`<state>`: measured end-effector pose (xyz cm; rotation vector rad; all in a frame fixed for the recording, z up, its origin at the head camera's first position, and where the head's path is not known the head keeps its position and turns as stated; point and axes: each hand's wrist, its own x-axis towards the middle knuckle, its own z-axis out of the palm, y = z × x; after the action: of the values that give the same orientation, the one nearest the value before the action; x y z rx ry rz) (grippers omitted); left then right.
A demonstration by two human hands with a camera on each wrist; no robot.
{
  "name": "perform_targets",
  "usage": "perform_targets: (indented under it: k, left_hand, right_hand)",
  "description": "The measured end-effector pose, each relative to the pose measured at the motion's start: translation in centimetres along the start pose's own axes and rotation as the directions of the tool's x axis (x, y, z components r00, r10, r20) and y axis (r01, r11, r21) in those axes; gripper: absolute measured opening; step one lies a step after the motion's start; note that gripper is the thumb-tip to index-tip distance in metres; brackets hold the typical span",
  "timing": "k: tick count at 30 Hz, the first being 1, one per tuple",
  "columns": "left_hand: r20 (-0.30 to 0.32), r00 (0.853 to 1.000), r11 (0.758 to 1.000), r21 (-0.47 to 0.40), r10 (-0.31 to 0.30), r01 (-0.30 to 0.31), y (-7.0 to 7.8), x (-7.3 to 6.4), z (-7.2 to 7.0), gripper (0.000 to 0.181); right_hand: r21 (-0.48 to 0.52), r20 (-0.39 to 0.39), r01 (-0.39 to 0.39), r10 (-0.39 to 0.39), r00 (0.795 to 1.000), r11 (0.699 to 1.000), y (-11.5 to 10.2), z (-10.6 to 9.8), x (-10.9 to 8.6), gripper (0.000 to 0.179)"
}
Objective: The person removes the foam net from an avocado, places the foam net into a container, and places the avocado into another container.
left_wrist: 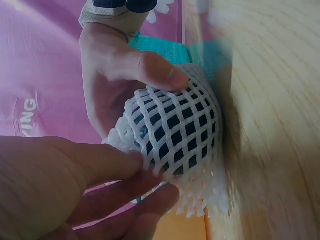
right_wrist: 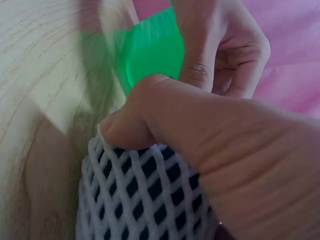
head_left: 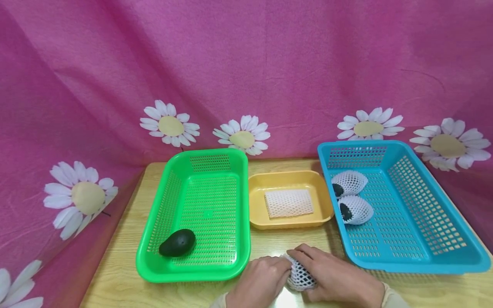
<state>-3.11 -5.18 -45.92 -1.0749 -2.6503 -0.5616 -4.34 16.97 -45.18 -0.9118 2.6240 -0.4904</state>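
Between my hands, at the front of the table, is an avocado (left_wrist: pixel 172 127) wrapped in a white foam net sleeve (head_left: pixel 300 276). My right hand (head_left: pixel 337 273) grips it from the right, with the thumb pressed on the net, as the right wrist view shows close up. My left hand (head_left: pixel 262 280) pinches the net's edge between thumb and fingers on the left side. Dark skin shows through the stretched mesh. A bare dark avocado (head_left: pixel 178 243) lies in the green basket (head_left: pixel 246 214) to the left. Two net-covered avocados, one behind (head_left: pixel 350 183) the other (head_left: pixel 358 210), rest in the blue basket.
A yellow tray (head_left: pixel 290 223) sits between the two baskets, with a flat white foam net (head_left: pixel 289 203) in it. On the right stands the blue basket (head_left: pixel 416 267). A pink curtain (head_left: pixel 239 64) with daisies hangs behind the wooden table (head_left: pixel 111 273).
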Motion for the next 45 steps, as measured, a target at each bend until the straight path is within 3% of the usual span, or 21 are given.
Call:
perform_targets:
  k: [5, 14, 24, 30, 38, 45]
  left_hand:
    - [-0.007, 1.0, 1.0, -0.001, 0.003, -0.003, -0.2, 0.1, 0.2, 0.005]
    - [-0.024, 0.999, 0.999, -0.031, 0.037, -0.037, -0.5, 0.3, 0.7, 0.02]
    - [0.04, 0.999, 0.999, -0.03, 0.029, -0.027, -0.7, 0.6, 0.9, 0.02]
    - [0.112, 0.994, 0.997, -0.08, 0.005, 0.004, -0.6, 0.8, 1.2, 0.028]
    - [0.128, 0.992, 0.994, -0.111, 0.019, -0.004, -0.7, 1.0, 2.0, 0.043]
    - [0.148, 0.988, 0.991, -0.134, 0.033, -0.013, -0.6, 0.9, 2.4, 0.044]
  right_hand:
    - [0.031, -0.012, 0.023, -0.022, 1.0, 0.999, 0.4, 0.2, 0.0, 0.078]
    - [0.137, 0.075, -0.036, 0.026, 0.997, 0.99, 0.7, 0.2, 0.2, 0.087]
    - [0.169, 0.112, -0.09, 0.071, 0.991, 0.982, 0.4, 0.4, 0.4, 0.096]
    - [0.132, 0.046, -0.045, 0.039, 0.998, 0.99, 0.5, 0.5, 0.4, 0.101]
    - [0.077, -0.05, 0.025, -0.022, 0.999, 0.997, 0.5, 0.5, 0.4, 0.107]
    - [0.134, 0.001, -0.016, 0.016, 1.0, 0.991, 0.7, 0.4, 0.4, 0.111]
